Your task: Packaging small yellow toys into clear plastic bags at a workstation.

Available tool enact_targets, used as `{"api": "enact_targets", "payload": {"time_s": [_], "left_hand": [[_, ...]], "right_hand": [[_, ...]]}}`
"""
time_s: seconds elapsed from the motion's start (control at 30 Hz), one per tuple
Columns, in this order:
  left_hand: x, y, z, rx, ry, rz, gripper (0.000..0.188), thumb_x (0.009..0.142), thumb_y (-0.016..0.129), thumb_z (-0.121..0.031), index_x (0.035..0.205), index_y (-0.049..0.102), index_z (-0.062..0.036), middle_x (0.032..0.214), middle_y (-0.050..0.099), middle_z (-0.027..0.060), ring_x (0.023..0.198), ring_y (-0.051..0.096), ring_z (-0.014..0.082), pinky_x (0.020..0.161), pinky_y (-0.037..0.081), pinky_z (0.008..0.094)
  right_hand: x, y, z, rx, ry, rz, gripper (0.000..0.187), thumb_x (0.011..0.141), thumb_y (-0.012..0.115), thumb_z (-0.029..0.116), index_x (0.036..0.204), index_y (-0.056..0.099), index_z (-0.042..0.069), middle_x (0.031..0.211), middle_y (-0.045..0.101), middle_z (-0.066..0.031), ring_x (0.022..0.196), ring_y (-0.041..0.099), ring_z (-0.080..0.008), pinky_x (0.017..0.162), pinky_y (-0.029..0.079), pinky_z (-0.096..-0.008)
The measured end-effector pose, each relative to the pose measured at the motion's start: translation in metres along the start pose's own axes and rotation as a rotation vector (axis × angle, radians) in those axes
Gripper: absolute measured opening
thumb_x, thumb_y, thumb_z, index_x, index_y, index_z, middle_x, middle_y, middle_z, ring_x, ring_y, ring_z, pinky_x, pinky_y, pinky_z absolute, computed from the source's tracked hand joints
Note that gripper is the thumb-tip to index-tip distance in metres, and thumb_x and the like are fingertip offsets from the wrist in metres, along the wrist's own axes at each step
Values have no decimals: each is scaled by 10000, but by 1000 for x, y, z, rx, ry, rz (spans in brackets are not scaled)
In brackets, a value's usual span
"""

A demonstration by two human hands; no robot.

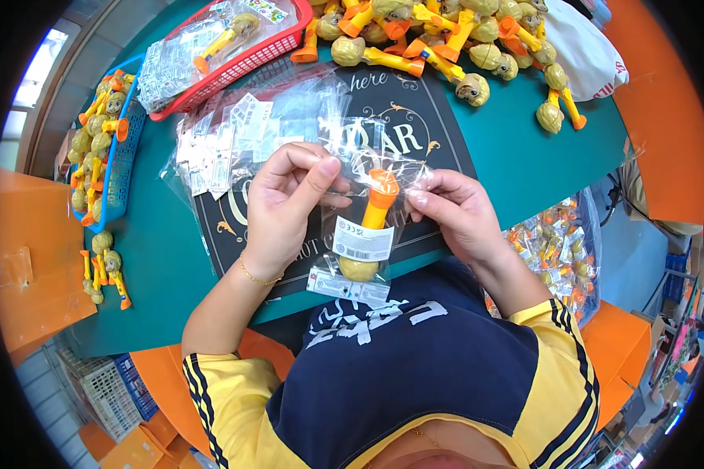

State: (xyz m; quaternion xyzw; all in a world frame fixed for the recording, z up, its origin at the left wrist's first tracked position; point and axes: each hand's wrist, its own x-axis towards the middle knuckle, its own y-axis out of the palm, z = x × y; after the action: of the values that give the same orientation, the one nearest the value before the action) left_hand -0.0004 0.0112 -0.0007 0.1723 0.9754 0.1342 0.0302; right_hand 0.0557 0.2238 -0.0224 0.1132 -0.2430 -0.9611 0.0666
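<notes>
Toy point(370, 227) in clear bag point(357, 258): long axis running from the fingers toward the body, orange end up between both hands, left hand point(285, 205) and right hand point(454, 209) each pinching the bag mouth, equally near, above a green table point(516, 148).

Both hands, left point(285, 205) & right point(457, 213), pinch bag point(361, 234) w/ toy point(370, 227) inside, over surface point(516, 148).
</notes>
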Motion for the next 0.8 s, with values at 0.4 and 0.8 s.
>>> {"api": "enact_targets", "payload": {"time_s": [0.4,0.8], "left_hand": [[-2,3,4,-12,75,8,73,880,589,-55,882,530,-11,960,535,63,786,613,120,676,555,245],[-4,5,1,-56,1,3,87,890,586,-89,873,539,-17,947,542,61,779,603,114,683,548,244]], "right_hand": [[2,4,-3,23,-38,150,357,821,672,134,1103,484,23,981,553,-54,882,562,-131,775,454,-244],[5,13,-3,-92,-174,49,93,881,605,108,864,540,44,847,516,-14,742,483,-78,664,405,-212]]}}
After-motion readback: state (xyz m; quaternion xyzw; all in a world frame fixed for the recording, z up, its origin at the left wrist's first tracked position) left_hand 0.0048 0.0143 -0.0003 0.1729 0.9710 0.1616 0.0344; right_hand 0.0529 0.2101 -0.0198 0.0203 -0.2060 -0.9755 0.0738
